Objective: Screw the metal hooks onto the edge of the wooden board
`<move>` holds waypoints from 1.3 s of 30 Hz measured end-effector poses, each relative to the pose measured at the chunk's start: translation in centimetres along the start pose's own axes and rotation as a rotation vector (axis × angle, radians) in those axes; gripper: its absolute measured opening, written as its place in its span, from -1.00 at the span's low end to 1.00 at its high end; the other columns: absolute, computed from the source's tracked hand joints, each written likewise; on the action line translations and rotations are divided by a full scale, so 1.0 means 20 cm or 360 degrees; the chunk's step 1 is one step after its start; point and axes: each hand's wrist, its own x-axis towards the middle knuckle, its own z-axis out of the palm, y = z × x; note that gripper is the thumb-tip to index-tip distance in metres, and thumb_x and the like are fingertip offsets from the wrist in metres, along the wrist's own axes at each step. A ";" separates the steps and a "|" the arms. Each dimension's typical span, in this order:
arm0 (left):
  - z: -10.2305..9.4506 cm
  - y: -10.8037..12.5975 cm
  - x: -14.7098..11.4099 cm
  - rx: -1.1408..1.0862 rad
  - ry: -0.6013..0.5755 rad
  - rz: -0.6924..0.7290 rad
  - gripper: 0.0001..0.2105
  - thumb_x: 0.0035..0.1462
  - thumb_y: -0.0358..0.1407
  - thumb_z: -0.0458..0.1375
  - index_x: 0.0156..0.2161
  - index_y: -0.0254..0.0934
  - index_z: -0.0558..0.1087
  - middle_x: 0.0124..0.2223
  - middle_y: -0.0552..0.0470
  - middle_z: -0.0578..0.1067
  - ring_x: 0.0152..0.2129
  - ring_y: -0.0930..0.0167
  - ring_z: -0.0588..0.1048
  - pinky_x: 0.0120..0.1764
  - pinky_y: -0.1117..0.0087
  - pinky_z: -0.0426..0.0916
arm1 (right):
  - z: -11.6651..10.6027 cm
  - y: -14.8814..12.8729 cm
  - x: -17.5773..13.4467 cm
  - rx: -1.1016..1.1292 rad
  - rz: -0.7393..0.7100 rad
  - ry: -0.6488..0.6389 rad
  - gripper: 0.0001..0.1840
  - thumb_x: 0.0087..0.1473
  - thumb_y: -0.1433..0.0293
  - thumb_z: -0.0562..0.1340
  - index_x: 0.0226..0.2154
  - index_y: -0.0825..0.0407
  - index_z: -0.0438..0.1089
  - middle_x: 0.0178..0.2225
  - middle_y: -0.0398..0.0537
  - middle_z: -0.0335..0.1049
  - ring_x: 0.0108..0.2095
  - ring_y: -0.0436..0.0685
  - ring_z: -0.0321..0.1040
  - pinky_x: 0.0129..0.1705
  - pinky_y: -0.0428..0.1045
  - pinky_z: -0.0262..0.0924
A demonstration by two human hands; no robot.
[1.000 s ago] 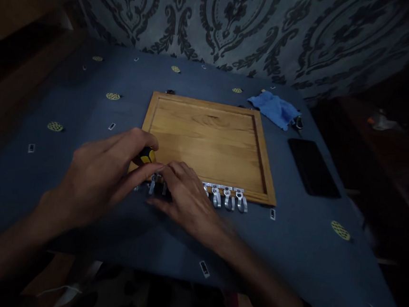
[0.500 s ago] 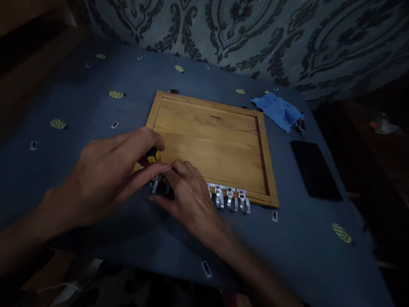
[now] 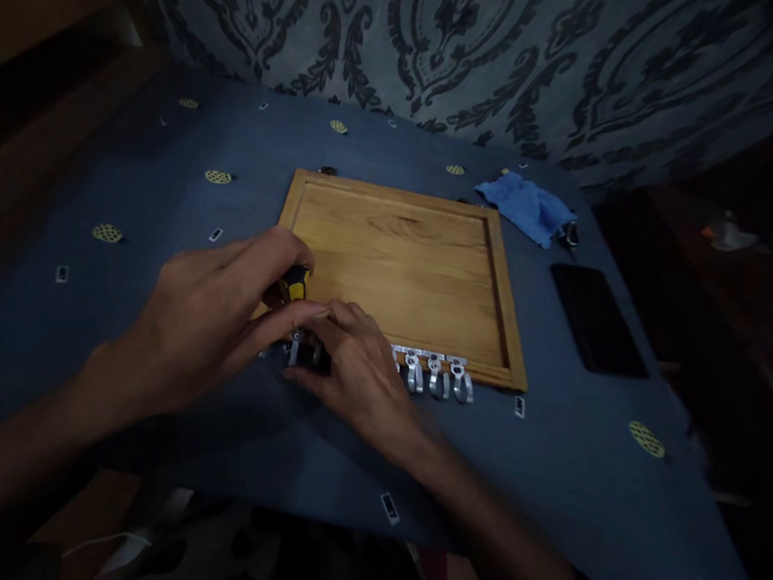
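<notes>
A screwdriver (image 3: 298,284) with a black and yellow handle is gripped in my left hand (image 3: 205,315), its handle up and its tip hidden behind the fingers. A silver metal hook rail (image 3: 435,366) runs along the near edge of a framed wooden board (image 3: 396,255), which lies flat. My right hand (image 3: 359,364) is bent around the left part of the rail, thumb below and fingers above, covering several hooks. Its fingertips meet my left thumb beside the screwdriver. One hook (image 3: 295,347) shows between the hands.
A blue patterned cloth covers the table (image 3: 586,488). To the right of the board lie a black phone (image 3: 597,319) and a crumpled blue rag (image 3: 527,208) with a dark object at its end. Small dark items (image 3: 327,171) sit behind the board. A patterned curtain (image 3: 422,40) hangs at the back.
My left hand has shifted slightly upward, and the screwdriver handle has turned and risen a little. The right hand, board and hook rail stay nearly still.
</notes>
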 end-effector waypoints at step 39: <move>-0.07 -0.10 0.04 -0.0410 -0.0463 0.0121 -0.81 0.44 -0.21 -0.04 0.02 -0.20 0.35 -0.17 0.11 0.59 -0.39 0.51 0.58 -0.43 0.57 0.38 | 0.00 0.01 0.00 0.0028 0.0010 0.0004 -0.45 0.03 0.25 0.48 0.05 0.07 0.45 -0.05 0.07 0.42 0.00 0.30 0.34 0.02 0.18 0.27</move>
